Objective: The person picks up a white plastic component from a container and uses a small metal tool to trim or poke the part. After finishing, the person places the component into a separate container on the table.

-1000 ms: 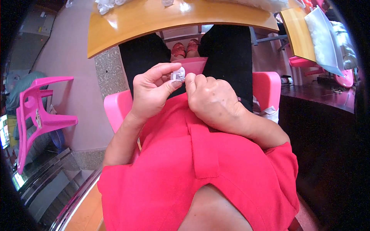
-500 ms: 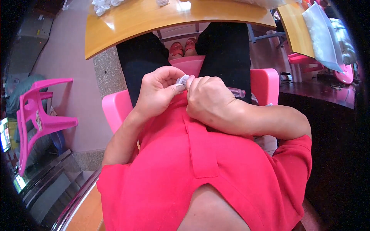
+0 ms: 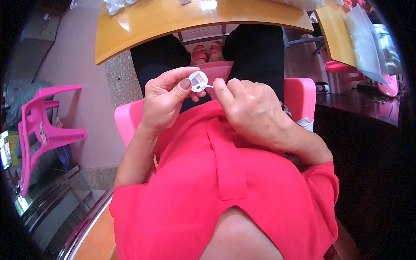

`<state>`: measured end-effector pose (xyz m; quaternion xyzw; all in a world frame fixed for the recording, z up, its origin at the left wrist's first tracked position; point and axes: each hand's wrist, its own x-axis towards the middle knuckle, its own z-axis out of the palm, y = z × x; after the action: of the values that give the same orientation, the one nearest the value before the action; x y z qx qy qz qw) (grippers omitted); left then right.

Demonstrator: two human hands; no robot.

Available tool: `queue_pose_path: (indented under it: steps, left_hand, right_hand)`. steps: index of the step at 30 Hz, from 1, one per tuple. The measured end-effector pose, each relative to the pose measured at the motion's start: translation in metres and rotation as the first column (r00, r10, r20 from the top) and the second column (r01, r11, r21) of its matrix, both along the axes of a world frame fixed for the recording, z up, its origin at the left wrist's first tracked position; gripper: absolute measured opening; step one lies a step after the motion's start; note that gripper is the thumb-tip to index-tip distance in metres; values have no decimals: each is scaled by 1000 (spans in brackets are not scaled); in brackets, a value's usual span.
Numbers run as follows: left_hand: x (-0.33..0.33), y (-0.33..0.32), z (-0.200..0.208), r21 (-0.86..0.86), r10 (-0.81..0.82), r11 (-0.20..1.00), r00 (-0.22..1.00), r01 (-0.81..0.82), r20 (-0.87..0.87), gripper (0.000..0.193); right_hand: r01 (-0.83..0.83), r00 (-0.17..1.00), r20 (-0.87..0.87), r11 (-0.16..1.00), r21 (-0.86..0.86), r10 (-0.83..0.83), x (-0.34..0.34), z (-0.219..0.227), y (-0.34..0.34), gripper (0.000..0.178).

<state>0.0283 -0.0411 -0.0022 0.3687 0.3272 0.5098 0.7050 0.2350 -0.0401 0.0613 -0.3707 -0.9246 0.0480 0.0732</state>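
Above my lap, my left hand (image 3: 167, 95) pinches a small round white plastic piece (image 3: 199, 81) between thumb and fingertips. A squarish recess and a small dark hole show in its face. Close on its right, my right hand (image 3: 249, 104) is closed with thumb and forefinger pressed together. From those fingertips a thin pale tip (image 3: 209, 86) reaches the rim of the plastic piece. It looks like the end of a slim tool, whose handle is hidden in my palm.
Ahead is a wooden table edge (image 3: 195, 29) with white plastic pieces (image 3: 116, 6) at its far left. My pink chair's armrests (image 3: 300, 99) flank me. Another pink chair (image 3: 47, 130) stands left. A clear bag of white pieces (image 3: 365, 45) hangs at a second table, far right.
My left hand has turned the plastic piece so its face shows. My right hand has moved right, away from the left hand, and the clear handle behind it is out of sight.
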Motion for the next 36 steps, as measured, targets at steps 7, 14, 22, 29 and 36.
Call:
queue_pose_path:
  steps: [7, 14, 22, 29, 36]
  left_hand:
    - [3, -2, 3, 58, 10, 998, 994, -3, -108, 28]
    - [3, -2, 2, 76, 1, 997, 991, 9, -136, 25]
    - [3, -1, 4, 12, -52, 999, 992, 53, -112, 21]
    - [5, -2, 14, -49, -93, 995, 956, 82, -279, 16]
    - [2, 0, 12, -42, -125, 992, 942, 118, -312, 16]
  right_hand:
    - [-46, 997, 62, 992, 121, 38, -8, -1, -1, 34]
    - [-51, 996, 84, 989, 137, 40, -12, -5, -1, 35]
    - [-151, 984, 129, 965, 217, 125, -13, 0, 3, 18]
    - [-334, 926, 269, 907, 256, 265, -12, 5, 7, 13]
    - [-352, 920, 235, 924, 149, 313, -10, 6, 11, 12]
